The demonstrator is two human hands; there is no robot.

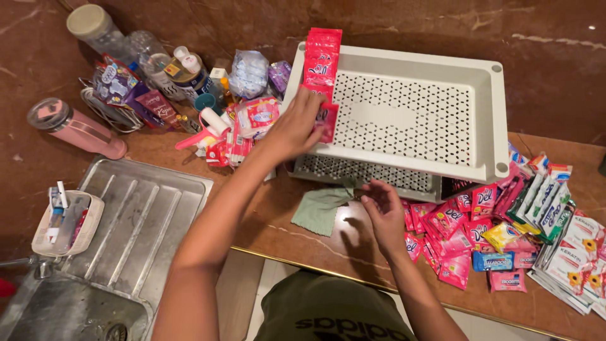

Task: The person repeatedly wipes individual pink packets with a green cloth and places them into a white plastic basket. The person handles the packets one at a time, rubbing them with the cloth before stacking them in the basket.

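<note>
My left hand is pressed on a strip of red sachets that lies along the left edge of the top tier of a white perforated plastic rack; the fingers grip the strip's near end. My right hand hovers palm-up over the brown counter in front of the rack's lower tier, fingers curled and holding nothing that I can see. A pale green cloth lies just left of that hand. A heap of pink sachets spreads to its right.
A steel sink drainboard with a small white basket sits at the left. Bottles, a pink flask and mixed packets crowd the back left corner. White and green sachets lie at the far right.
</note>
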